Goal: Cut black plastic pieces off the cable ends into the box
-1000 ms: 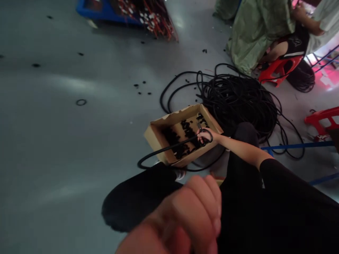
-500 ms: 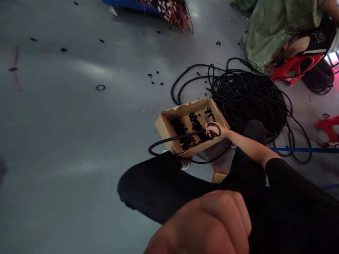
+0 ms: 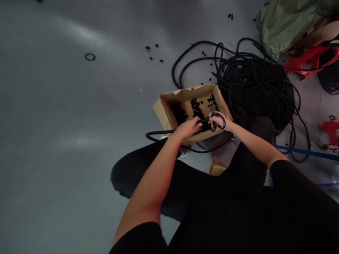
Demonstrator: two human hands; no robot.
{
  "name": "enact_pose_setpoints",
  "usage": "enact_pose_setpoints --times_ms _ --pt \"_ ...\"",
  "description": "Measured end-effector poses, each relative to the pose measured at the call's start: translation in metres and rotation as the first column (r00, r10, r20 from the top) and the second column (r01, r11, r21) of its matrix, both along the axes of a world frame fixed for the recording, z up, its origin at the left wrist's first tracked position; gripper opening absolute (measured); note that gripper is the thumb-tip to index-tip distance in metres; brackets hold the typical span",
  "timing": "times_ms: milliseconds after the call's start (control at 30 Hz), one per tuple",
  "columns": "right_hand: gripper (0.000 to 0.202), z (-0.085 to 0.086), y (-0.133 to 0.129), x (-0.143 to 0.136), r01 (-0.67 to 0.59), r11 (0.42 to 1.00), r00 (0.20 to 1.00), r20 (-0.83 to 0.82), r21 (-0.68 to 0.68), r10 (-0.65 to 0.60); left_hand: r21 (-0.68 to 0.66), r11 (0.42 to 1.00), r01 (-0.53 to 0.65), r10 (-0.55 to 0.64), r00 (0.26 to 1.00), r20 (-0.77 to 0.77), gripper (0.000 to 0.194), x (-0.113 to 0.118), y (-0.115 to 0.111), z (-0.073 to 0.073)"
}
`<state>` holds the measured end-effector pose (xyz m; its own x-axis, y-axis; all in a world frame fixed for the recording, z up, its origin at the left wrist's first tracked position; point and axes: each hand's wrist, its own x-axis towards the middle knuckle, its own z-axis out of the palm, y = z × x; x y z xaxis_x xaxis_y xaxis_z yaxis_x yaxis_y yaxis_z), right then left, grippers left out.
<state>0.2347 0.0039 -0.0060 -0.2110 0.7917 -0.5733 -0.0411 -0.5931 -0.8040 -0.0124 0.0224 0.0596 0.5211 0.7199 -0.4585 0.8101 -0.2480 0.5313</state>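
Over an open cardboard box (image 3: 165, 116), my left hand (image 3: 188, 127) is closed around a black rubber tube (image 3: 160, 133) near its end. The tube loops out past the box's left side and back beneath it. Close by on the right, my right hand (image 3: 217, 120) grips black-handled scissors (image 3: 221, 121), their blades pointing up and away from me. The tube's end reaches toward my right fingers; whether they touch it I cannot tell. Inside the box lie many short black cut pieces (image 3: 196, 107), in loose rows.
Right behind the box lies a big tangled coil of black tube (image 3: 256, 84). Small black pieces (image 3: 150, 58) and a dark ring (image 3: 90, 56) are on the grey floor. A co-worker's leg (image 3: 321, 35) and a red stool (image 3: 309, 61) appear at upper right.
My left hand has come from close to the camera, in front of my body, down to the box and taken hold of the tube. My right hand still holds the scissors. The view has tilted downward.
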Motion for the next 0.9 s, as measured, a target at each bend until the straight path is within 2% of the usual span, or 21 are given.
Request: enact_pose_setpoints --times_ms 67,167,300,433,600,767,900 --pt "0.023 -0.002 0.002 0.004 0.030 0.999 0.999 -0.008 -0.040 -0.031 -0.010 1.000 0.024 -0.025 0.994 -0.107 0.037 -0.004 0.005 -0.017" --pt "0.022 -0.008 0.003 0.008 -0.005 0.995 1.000 0.009 -0.101 0.006 0.042 0.999 -0.007 0.013 0.988 -0.151 0.043 -0.011 0.013 -0.025" --pt "0.021 -0.022 -0.005 0.008 -0.143 0.985 0.983 0.107 -0.092 0.152 0.059 0.997 -0.054 0.062 0.987 -0.146 0.042 -0.010 0.018 -0.024" --pt "0.014 -0.034 -0.015 0.005 -0.285 0.959 0.942 0.187 -0.002 0.280 0.024 1.000 -0.006 0.009 0.989 -0.145 0.041 -0.001 0.014 -0.025" --pt "0.012 -0.038 -0.016 0.004 -0.300 0.954 0.927 0.245 0.023 0.285 -0.008 1.000 0.026 -0.027 0.985 -0.169 0.042 0.004 0.012 -0.025" --pt "0.017 -0.034 -0.016 -0.001 -0.320 0.947 0.921 0.233 -0.004 0.312 -0.006 1.000 0.001 -0.002 0.979 -0.206 0.045 0.004 0.016 -0.024" --pt "0.023 -0.034 -0.018 -0.004 -0.323 0.946 0.922 0.221 -0.010 0.317 -0.018 0.999 0.038 -0.041 0.977 -0.209 0.047 0.010 0.015 -0.023"
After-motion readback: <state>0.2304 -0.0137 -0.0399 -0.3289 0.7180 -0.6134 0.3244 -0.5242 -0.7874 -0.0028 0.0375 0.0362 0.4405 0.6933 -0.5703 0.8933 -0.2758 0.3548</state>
